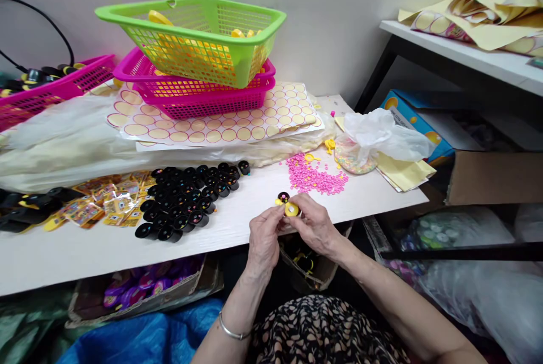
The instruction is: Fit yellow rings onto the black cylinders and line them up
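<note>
My left hand (263,234) and right hand (313,223) pinch one small yellow disc (291,209) together, at lower centre. If my grip loosens, I think it may fall off the surface (237,222) edge.

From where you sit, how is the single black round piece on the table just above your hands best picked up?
Take the black round piece by its rim, pinching opposite sides from above. It lies flat and apart from the cluster of black pieces, with bare table around it, so fingers likely fit on either side. The right hand is nearest; both hands now hold a small yellow piece.
</note>
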### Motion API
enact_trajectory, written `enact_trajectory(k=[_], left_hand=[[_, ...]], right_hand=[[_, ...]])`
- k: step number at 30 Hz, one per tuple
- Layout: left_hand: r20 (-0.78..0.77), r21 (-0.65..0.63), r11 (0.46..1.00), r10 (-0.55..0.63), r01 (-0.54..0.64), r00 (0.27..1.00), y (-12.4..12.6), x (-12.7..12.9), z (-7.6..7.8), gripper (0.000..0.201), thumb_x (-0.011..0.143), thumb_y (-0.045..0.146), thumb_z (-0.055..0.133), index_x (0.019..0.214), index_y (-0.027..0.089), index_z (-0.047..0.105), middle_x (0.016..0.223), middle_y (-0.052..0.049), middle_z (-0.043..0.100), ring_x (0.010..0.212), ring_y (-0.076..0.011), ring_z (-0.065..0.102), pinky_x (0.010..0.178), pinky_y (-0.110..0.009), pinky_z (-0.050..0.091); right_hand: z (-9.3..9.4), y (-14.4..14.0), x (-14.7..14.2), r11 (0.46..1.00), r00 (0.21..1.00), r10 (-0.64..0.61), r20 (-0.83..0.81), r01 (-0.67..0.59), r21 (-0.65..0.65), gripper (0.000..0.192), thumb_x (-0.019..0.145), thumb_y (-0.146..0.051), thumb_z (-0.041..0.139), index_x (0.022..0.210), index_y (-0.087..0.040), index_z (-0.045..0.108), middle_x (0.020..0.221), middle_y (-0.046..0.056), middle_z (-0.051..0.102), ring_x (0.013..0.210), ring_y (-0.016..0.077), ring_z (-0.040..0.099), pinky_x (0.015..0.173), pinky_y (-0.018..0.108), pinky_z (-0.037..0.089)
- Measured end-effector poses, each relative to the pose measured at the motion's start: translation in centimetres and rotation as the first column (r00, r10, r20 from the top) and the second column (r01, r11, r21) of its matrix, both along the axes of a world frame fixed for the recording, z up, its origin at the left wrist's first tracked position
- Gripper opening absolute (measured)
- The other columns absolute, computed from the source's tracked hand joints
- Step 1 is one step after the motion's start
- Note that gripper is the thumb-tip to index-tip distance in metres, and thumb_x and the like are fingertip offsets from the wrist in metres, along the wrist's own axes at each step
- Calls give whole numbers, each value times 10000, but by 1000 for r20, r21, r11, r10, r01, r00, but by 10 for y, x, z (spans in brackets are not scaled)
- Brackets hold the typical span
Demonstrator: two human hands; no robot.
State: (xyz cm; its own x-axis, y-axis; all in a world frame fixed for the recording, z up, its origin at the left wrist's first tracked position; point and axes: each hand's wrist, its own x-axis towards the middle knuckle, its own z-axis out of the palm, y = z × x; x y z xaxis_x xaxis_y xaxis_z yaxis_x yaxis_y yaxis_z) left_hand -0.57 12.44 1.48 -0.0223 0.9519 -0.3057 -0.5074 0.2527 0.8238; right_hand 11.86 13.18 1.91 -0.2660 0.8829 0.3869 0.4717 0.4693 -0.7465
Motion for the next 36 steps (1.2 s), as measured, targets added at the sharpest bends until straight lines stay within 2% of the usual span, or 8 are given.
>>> enact_trajectory(k=[4, 7, 13, 19, 24, 29, 33, 36], left_hand=[[-117, -7, 984, 175, -177, 978, 15, -8, -13, 235, 604, 312, 708, 689, 97, 669, 578, -5, 586, 502, -64, 458, 475, -195, 331], [-156, -15, 972, 229, -234, 961, 24, -10, -23, 239, 595, 310, 701, 683, 92, 657, 562, 0, 572, 496, -67, 461, 474, -199, 335], [-157, 16, 979, 205, -206, 966, 34, -4, -30, 249, 608, 323, 696, 677, 86, 655, 518, 18, 539, 474, -62, 445, 461, -198, 330], [-196, 32, 982, 188, -185, 962, 41, 1, -32, 249, 641, 338, 687, 640, 93, 643, 487, 28, 520, 433, -48, 407, 422, -190, 283], [-252, 62, 983, 183, -173, 950, 43, 4, -33, 251, 600, 338, 730, 652, 99, 676, 516, 23, 536, 447, -46, 408, 437, -196, 297], [-266, 65, 980, 197, -187, 943, 44, 5, -35, 241, 607, 333, 721, 644, 99, 675, 580, 3, 565, 460, -50, 430, 417, -188, 300], [-306, 96, 977, 211, -190, 928, 45, 6, -37, 237, 614, 337, 713, 612, 108, 655, 563, 20, 542, 450, -49, 430, 407, -180, 313], [-314, 102, 976, 214, -192, 925, 45, 6, -39, 240, 621, 344, 706, 638, 110, 655, 564, 21, 552, 459, -54, 452, 420, -179, 340]], right_hand=[[1, 22, -1, 998, 988, -57, 145, 62, -26, 151, 788, -258, 573, 924, -202, 541, 914, 47, 538, 861, 184, 502, 743, 292, 419], [-1, 35, -3, 996, 961, -63, 268, 78, -45, 154, 769, -295, 597, 876, -195, 549, 921, 46, 540, 858, 185, 494, 729, 289, 408], [-7, 44, -7, 994, 911, -63, 408, 94, -56, 140, 775, -316, 582, 836, -195, 548, 887, 38, 539, 855, 186, 484, 705, 277, 380], [-8, 46, -8, 989, 908, -56, 414, 107, -102, 112, 772, -295, 571, 811, -192, 552, 865, 29, 537, 811, 170, 493, 669, 257, 367], [-17, 49, -11, 985, 968, -45, 249, 84, -150, 55, 747, -230, 578, 775, -183, 570, 813, 10, 524, 733, 138, 494, 656, 244, 379], [-24, 51, -10, 952, 992, -84, -91, 53, -300, 144, 668, -254, 656, 772, -165, 611, 722, -12, 527, 608, 105, 464, 562, 228, 378], [-31, 50, -9, 833, 884, -179, -432, -97, -544, 262, 713, -377, 611, 832, -145, 630, 607, -18, 558, 489, 82, 460, 462, 205, 365], [-36, 49, -14, 754, 789, -323, -522, -118, -646, 307, 754, -435, 553, 784, -137, 623, 448, -41, 506, 376, 70, 424, 377, 181, 330]])
